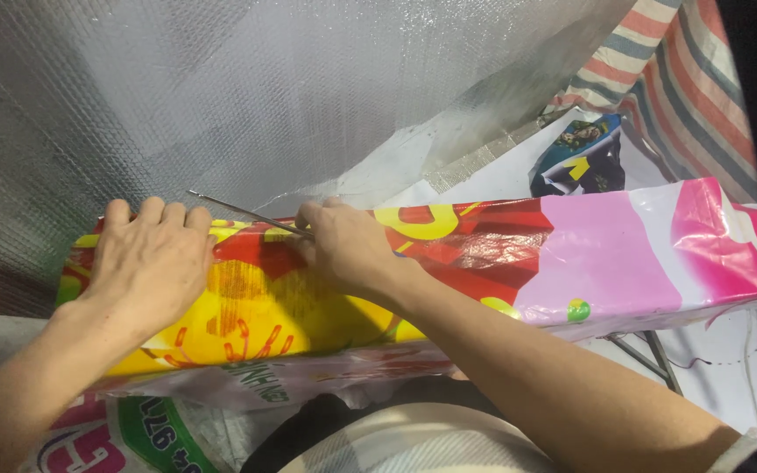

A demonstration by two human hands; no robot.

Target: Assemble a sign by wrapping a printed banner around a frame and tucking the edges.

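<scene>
Both hands sit mid-frame: my left hand (152, 258) lies flat, fingers spread, on the wrapped box (449, 263); my right hand (343, 245) pinches a thin metal rod (243, 211) pointing to the upper left. Yellow, red and pink, the box runs lengthwise left to right across the frame. Silver sheet (221, 96) fills the upper left.

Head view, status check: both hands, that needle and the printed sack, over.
Left hand flat on printed sack. Right hand pinching long metal needle at sack's top edge. Silver foil sheet behind; nothing blocking.

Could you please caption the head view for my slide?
Left hand flattens a colourful woven bag; right hand holds a thin metal rod.
</scene>
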